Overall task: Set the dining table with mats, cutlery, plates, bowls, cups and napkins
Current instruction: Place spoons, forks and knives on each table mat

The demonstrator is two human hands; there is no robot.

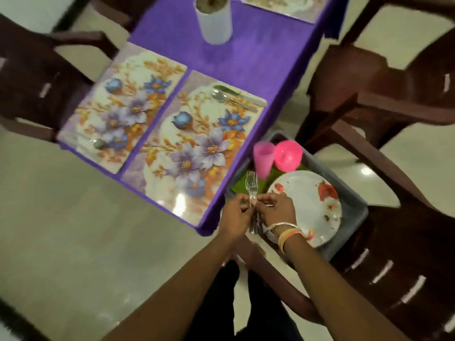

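Note:
Two floral place mats lie side by side on the purple tablecloth [258,52]: a left mat [123,107] and a right mat [194,148]. A knife and spoon [234,98] lie on the right mat's far edge; a spoon [99,143] lies on the left mat's near end. My left hand [234,217] and my right hand [275,209] both pinch a bunch of metal forks [252,187] over the grey tub [354,200]. The tub holds white floral plates [307,205], pink cups [264,158], pink bowls [288,155] and green napkins [242,184].
The tub sits on a dark brown chair [398,254] at the table's right corner. More brown chairs stand at the left [37,89] and the far right [394,82]. A white cylinder holder [215,20] stands mid-table. Another mat [283,6] lies at the far end.

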